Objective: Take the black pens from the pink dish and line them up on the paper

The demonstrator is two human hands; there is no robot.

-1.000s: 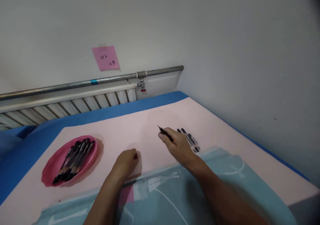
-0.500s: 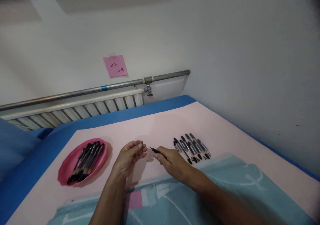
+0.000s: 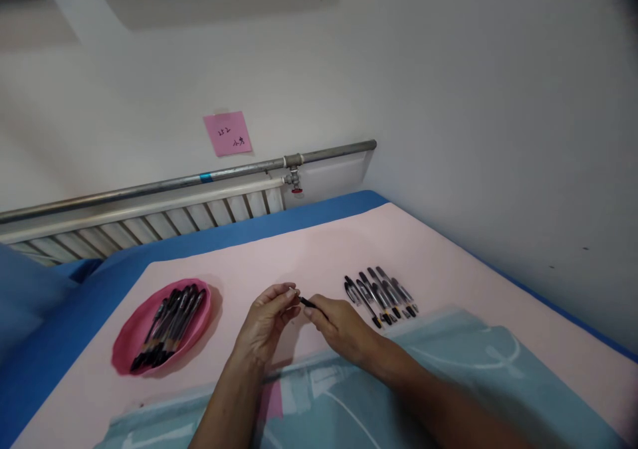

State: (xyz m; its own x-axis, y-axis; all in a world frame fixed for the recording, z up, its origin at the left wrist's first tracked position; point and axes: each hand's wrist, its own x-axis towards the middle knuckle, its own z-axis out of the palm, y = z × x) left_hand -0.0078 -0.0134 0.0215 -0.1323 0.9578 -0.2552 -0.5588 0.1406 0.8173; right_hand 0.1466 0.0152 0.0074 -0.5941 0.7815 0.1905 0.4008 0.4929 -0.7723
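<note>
In the head view my right hand (image 3: 343, 326) is closed round a black pen (image 3: 310, 304), its narrow end pointing left. My left hand (image 3: 272, 316) pinches at that narrow end with thumb and fingertips; whatever small thing lies between them is too small to make out. Right of my hands, several clear-barrelled pens with dark caps (image 3: 381, 295) lie side by side, short parts among them. To the left a pink plastic bowl (image 3: 119, 346) holds a bundle of black pens (image 3: 172, 323).
Pale pink sheeting (image 3: 239, 256) covers the blue surface (image 3: 329, 203). A teal patterned cloth (image 3: 448, 349) lies along the near side. Behind are a white radiator (image 3: 199, 213), a metal pipe (image 3: 149, 190) and a wall with a pink note (image 3: 227, 133).
My left hand has moved right, bringing its fingertips onto the pen's narrow end, where a gap was before. My right hand has shifted slightly left, still gripping the pen.
</note>
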